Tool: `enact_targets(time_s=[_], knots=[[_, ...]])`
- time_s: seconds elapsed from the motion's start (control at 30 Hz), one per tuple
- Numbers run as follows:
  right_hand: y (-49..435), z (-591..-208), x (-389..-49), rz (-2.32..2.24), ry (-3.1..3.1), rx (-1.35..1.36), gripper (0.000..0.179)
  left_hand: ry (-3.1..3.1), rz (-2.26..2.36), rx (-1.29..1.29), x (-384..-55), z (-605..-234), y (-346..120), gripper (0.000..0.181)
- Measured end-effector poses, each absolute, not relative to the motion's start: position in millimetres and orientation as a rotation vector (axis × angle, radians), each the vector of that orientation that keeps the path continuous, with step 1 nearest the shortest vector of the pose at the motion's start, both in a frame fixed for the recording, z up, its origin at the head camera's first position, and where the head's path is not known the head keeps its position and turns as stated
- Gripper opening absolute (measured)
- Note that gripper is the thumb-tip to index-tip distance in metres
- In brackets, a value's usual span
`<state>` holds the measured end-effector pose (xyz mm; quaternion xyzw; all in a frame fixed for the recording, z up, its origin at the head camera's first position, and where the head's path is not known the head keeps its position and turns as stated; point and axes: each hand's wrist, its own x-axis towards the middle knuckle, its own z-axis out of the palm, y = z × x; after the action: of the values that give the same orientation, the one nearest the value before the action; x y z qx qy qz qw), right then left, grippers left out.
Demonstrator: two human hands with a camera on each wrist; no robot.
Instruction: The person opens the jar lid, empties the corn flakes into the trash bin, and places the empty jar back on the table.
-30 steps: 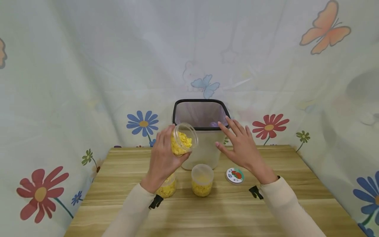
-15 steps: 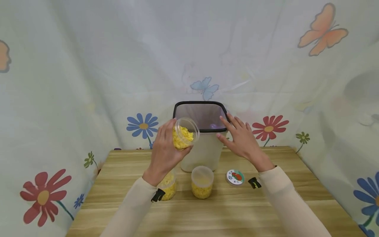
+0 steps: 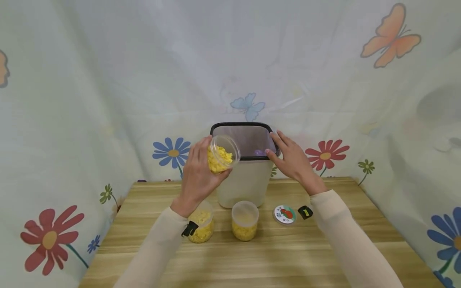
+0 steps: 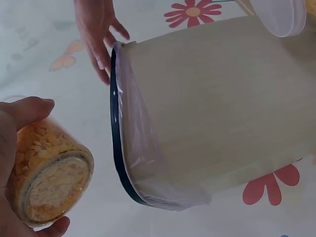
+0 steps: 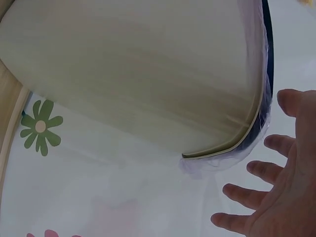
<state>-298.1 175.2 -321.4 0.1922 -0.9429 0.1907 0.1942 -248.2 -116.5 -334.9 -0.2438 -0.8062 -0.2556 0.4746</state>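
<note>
My left hand (image 3: 198, 174) grips a clear plastic jar (image 3: 224, 154) of yellow flakes, tilted with its open mouth toward the right. The jar is up at the near left corner of a pale trash bin (image 3: 245, 182) with a black rim and a thin purple liner. In the left wrist view the flakes (image 4: 42, 145) still lie inside the jar. At the bin's right rim is my right hand (image 3: 293, 160), its fingers spread; in the right wrist view the fingers (image 5: 247, 196) are beside the rim, and contact is hard to tell.
Two more clear tubs of yellow bits stand on the wooden table (image 3: 288, 256): one tub (image 3: 245, 222) before the bin, another tub (image 3: 202, 226) partly behind my left wrist. A round lid (image 3: 284, 215) with a red picture lies to their right. A printed curtain (image 3: 173, 80) hangs behind.
The left hand has raised the tilted jar slightly toward the bin's rim. My right hand has moved a little left and up, closer to the rim. The tubs and lid stay put.
</note>
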Motion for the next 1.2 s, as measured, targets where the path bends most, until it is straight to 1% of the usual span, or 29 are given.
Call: enact_targets(time_s=[0.27, 0.57, 0.77, 0.93, 1.2], knots=[[178, -312, -310, 0.526, -2.737, 0.489, 0.07, -1.988, -0.615, -0.593, -255, -324, -116, 0.098], [173, -302, -324, 0.559, -2.825, 0.457, 0.074, -1.997, -0.636, -0.551, -260, -307, -120, 0.1], [173, -299, -330, 0.539, -2.859, 0.427, 0.073, -2.006, -0.612, -0.544, -267, -304, -124, 0.1], [172, -300, -337, 0.56, -2.863, 0.413, 0.071, -2.013, -0.597, -0.551, -273, -301, -128, 0.1], [167, -299, -344, 0.584, -2.856, 0.353, 0.061, -2.049, -0.595, -0.526, -282, -294, -132, 0.098]])
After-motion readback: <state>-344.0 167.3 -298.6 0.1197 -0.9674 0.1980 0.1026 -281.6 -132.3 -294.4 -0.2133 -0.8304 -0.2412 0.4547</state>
